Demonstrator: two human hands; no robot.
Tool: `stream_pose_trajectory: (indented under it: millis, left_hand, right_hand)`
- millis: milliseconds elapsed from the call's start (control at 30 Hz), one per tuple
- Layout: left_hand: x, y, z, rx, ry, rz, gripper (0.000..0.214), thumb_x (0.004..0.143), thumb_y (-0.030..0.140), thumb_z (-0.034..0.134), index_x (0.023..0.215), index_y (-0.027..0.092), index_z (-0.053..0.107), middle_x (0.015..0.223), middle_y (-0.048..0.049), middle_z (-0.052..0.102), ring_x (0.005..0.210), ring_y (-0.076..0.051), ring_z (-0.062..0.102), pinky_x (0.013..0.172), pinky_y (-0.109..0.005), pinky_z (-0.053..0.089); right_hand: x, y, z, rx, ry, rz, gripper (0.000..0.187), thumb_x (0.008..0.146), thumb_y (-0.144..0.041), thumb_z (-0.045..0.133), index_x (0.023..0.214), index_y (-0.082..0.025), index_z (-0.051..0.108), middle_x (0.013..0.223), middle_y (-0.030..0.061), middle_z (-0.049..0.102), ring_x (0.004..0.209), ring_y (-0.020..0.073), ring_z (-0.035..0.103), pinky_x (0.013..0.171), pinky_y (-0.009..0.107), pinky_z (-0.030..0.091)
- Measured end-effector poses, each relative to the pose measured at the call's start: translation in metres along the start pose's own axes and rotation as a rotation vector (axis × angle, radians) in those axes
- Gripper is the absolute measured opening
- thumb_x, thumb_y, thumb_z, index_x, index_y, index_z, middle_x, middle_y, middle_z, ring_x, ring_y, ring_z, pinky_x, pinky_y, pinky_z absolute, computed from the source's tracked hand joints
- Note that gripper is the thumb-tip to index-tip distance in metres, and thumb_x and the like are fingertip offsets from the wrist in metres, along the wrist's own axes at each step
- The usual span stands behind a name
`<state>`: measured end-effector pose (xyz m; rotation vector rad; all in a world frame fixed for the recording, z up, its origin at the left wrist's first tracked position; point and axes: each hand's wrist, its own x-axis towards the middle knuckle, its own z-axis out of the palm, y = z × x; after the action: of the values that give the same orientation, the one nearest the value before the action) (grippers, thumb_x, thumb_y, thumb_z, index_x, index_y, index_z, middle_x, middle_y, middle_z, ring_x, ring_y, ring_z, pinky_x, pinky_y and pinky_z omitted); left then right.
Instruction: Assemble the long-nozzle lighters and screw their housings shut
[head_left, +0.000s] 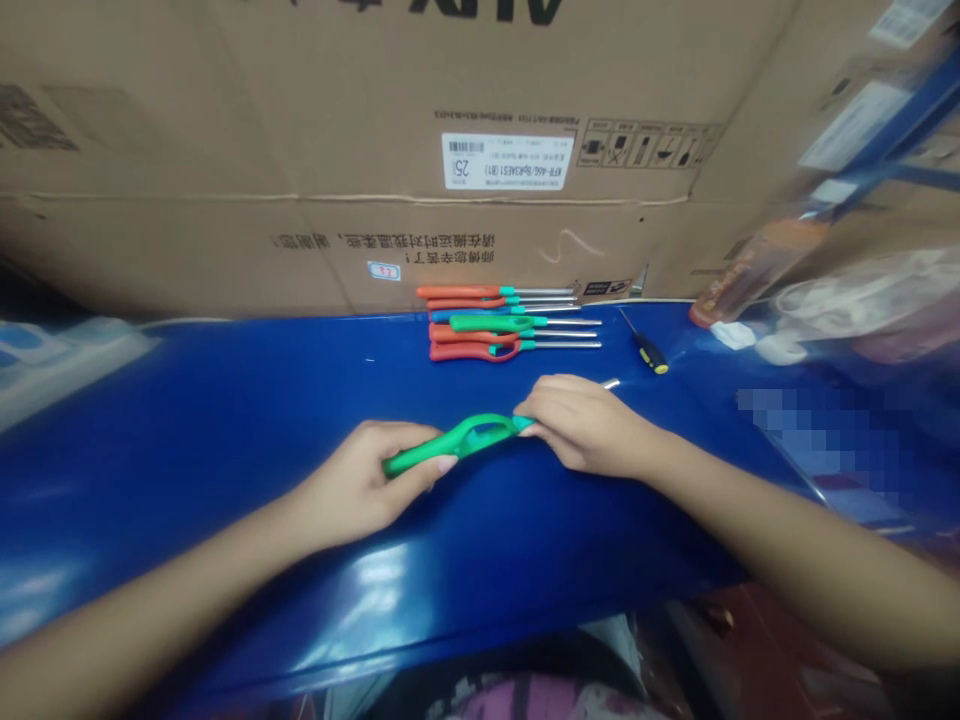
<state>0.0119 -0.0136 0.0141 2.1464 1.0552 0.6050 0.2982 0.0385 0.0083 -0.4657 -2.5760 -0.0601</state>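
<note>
A green long-nosed gas lighter [450, 440] is held level above the blue table [247, 420]. My left hand [375, 475] is closed around its handle, thumb along the near side. At the nozzle end my right hand [585, 425] grips the lighter, covering most of the metal tube; only the tip shows beyond the knuckles. Behind my hands, several more lighters [480, 350] lie side by side, with orange, red, blue and green handles on the left and metal tubes to the right.
A small screwdriver [651, 355] with a black and yellow handle lies right of the lighters. A big cardboard box [337, 120] stands along the table's back edge. At the right are an orange-tinted bottle [757, 270] and white plastic bags [862, 300]. Something pale [67, 365] lies at far left.
</note>
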Motion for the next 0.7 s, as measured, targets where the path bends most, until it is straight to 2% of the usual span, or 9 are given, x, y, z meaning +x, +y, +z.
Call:
stream_pose_trajectory:
  millis: [167, 333, 500, 633, 700]
  left_hand:
    - [-0.004, 0.002, 0.005, 0.147, 0.027, 0.134, 0.025, 0.101, 0.030, 0.055, 0.085, 0.015, 0.065, 0.072, 0.0007, 0.061, 0.061, -0.010, 0.054, 0.059, -0.021, 0.041]
    - [-0.007, -0.003, 0.004, 0.392, -0.029, 0.254, 0.026, 0.105, 0.028, 0.046, 0.113, 0.014, 0.066, 0.087, -0.0051, 0.066, 0.074, -0.017, 0.064, 0.068, -0.026, 0.048]
    - [0.000, -0.008, 0.001, 0.561, -0.062, 0.162, 0.041, 0.106, 0.044, 0.046, 0.138, 0.023, 0.057, 0.113, -0.0073, 0.066, 0.095, -0.022, 0.068, 0.079, -0.032, 0.054]
    - [0.004, -0.009, 0.001, 0.565, -0.030, 0.098, 0.042, 0.106, 0.043, 0.042, 0.139, 0.022, 0.057, 0.121, -0.0088, 0.062, 0.107, -0.025, 0.064, 0.091, -0.038, 0.055]
    - [0.003, -0.011, 0.001, 0.558, 0.007, 0.078, 0.039, 0.106, 0.039, 0.043, 0.136, 0.021, 0.059, 0.121, -0.0091, 0.062, 0.108, -0.025, 0.064, 0.092, -0.039, 0.056]
  right_hand:
    - [-0.003, -0.004, 0.003, -0.049, -0.087, -0.011, 0.020, 0.102, -0.018, 0.047, 0.100, -0.013, 0.066, 0.084, 0.0104, 0.070, 0.078, 0.0214, 0.056, 0.075, 0.034, 0.049]
    - [-0.001, -0.007, 0.003, -0.015, -0.226, 0.069, 0.022, 0.102, -0.025, 0.048, 0.093, -0.015, 0.065, 0.083, 0.0085, 0.067, 0.077, 0.0208, 0.055, 0.073, 0.033, 0.046]
    - [0.007, -0.007, -0.010, 0.076, -0.354, 0.309, 0.011, 0.094, -0.026, 0.061, 0.086, -0.019, 0.056, 0.081, 0.0027, 0.060, 0.075, 0.0181, 0.053, 0.069, 0.030, 0.041]
    - [0.004, 0.005, -0.021, 0.083, -0.413, 0.427, 0.011, 0.090, -0.025, 0.066, 0.087, -0.020, 0.056, 0.086, 0.0039, 0.061, 0.080, 0.0194, 0.054, 0.070, 0.031, 0.041]
    - [0.001, 0.015, -0.027, 0.160, -0.421, 0.427, 0.013, 0.089, -0.030, 0.068, 0.089, -0.020, 0.060, 0.090, 0.0053, 0.062, 0.085, 0.0208, 0.056, 0.076, 0.033, 0.045]
